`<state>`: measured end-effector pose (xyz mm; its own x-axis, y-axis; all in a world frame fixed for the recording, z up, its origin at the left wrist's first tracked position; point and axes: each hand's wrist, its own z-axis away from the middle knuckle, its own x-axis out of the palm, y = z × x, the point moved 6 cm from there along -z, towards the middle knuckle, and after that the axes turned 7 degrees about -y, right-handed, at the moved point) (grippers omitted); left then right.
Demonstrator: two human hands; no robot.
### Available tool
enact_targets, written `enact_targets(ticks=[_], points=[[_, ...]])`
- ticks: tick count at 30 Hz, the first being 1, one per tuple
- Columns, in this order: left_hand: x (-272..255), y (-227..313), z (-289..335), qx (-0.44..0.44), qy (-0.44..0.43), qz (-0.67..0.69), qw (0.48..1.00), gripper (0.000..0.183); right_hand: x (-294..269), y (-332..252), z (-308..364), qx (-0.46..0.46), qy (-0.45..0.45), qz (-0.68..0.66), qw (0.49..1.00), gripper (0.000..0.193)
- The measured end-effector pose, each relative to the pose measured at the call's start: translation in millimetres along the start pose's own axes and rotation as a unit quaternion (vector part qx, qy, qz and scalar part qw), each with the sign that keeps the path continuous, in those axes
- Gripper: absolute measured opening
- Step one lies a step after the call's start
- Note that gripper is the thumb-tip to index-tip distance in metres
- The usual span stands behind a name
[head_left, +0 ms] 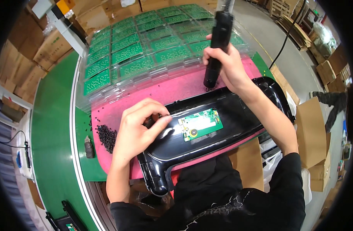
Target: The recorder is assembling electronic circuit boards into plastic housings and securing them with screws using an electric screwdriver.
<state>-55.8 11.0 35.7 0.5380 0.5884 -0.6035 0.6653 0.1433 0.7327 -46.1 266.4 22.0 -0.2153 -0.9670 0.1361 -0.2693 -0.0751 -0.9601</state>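
A long black plastic housing point(244, 117) lies at a slant in front of me, hollow side up. A green circuit board point(207, 129) sits in its middle. My right hand point(232, 67) is wrapped round a black electric screwdriver point(219, 42), held nearly upright. The tool's lower end is just beyond the housing's far edge, over the pink mat point(126, 106). My left hand point(138, 127) is at the housing's left part, thumb and fingers curled together; what they pinch, if anything, is hidden. Left of that hand lies a pile of small black screws point(106, 136).
Clear plastic trays point(107, 86) of green circuit boards stand beyond the mat. A green conveyor belt point(55, 127) runs along the left, with another black housing point(66, 219) at its near end. Cardboard boxes point(309, 131) stand at the right. A dark small object point(89, 148) lies beside the screws.
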Motion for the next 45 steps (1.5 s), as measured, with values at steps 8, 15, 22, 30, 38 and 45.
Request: enact_targets(ticks=[8,15,22,30,38,45], points=[[19,4,2,-0.01,0.001,0.012,1.0,0.011,45,-65,52,-0.155,-0.051,-0.294,0.942,0.042],[20,11,2,0.034,-0.013,0.09,0.995,0.012,74,-85,79,-0.199,-0.218,-0.254,0.921,0.057],[22,15,1,0.045,-0.041,0.095,0.994,0.012,78,-88,92,-0.195,-0.192,-0.208,0.939,0.058],[29,10,5,0.011,-0.082,0.107,0.991,0.015,82,-87,96,-0.155,-0.203,-0.174,0.951,0.063],[34,24,1,0.111,-0.074,0.01,0.991,0.019,78,-79,101,-0.106,-0.195,-0.267,0.938,0.056],[32,30,0,0.15,-0.014,-0.047,0.987,0.017,69,-83,97,-0.108,-0.184,-0.192,0.958,0.056]])
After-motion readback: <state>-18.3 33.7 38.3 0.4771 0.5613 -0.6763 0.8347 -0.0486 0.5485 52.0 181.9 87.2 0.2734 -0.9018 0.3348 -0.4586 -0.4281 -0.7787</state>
